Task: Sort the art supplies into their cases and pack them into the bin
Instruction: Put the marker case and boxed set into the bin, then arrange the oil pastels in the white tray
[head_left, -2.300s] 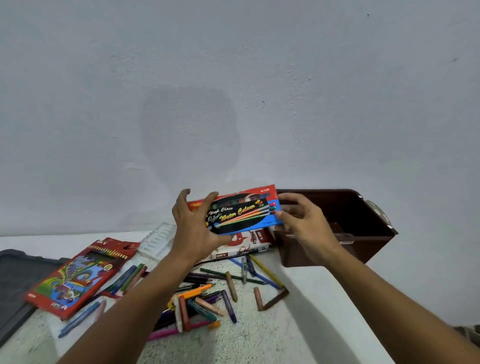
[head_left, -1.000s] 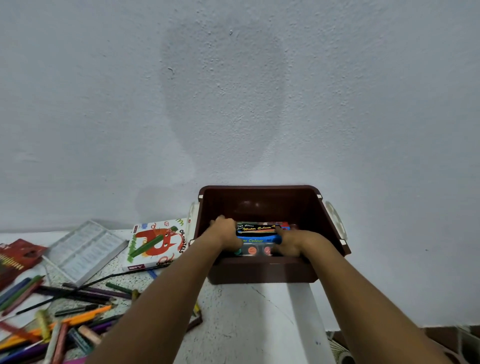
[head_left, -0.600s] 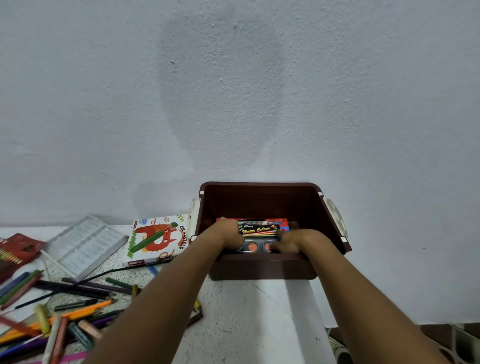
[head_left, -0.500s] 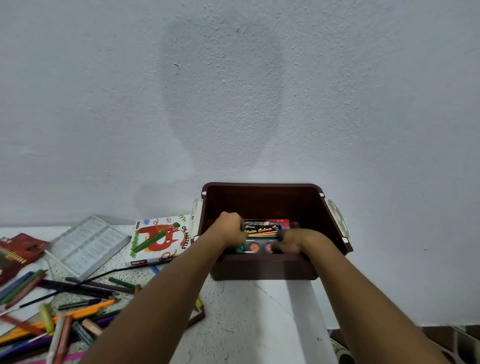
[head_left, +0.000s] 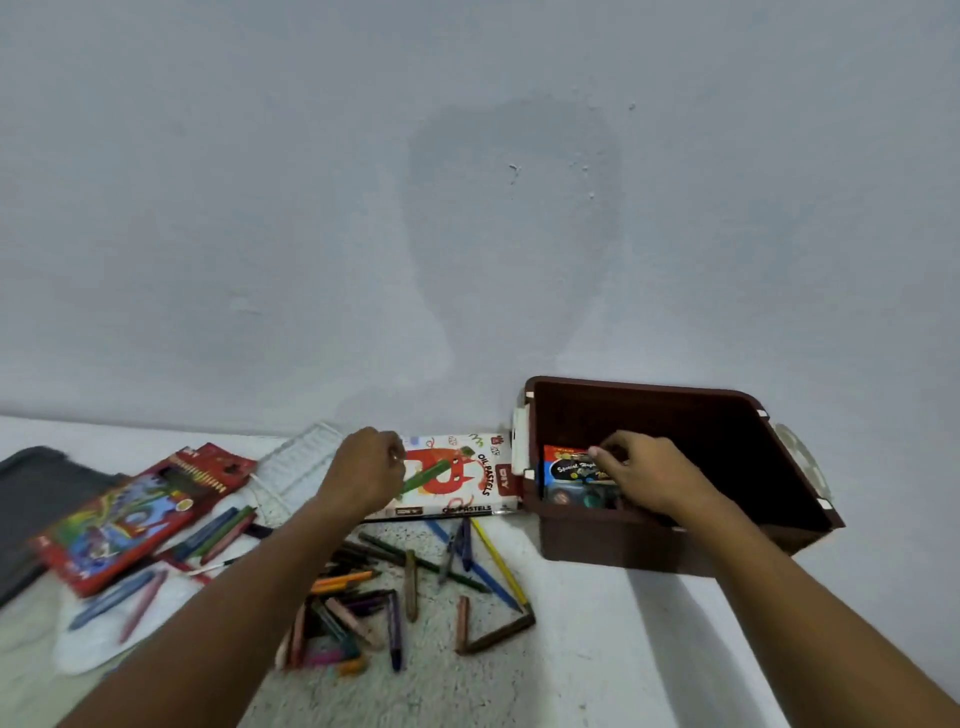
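Note:
A brown plastic bin (head_left: 727, 441) stands at the table's right end against the wall. Inside it, at the left, lies the red-and-blue water colour box (head_left: 563, 465). My right hand (head_left: 649, 480) reaches into the bin, its fingertips closed on that box's right edge. My left hand (head_left: 363, 467) hovers with curled fingers and nothing in it over the left end of the white oil pastels box (head_left: 467, 486), which lies just left of the bin. Several loose crayons and pencils (head_left: 410, 577) are scattered in front.
A red coloured-pencil box (head_left: 119, 525) lies open at the left, beside a dark grey tray (head_left: 31, 499). A clear plastic insert (head_left: 301, 462) sits behind my left hand. The table's right edge (head_left: 691, 639) runs below the bin. The wall is close behind.
The water colour box went from the air into the bin with both hands. My left hand has since left the bin and moved left over the oil pastels box. The view swung left.

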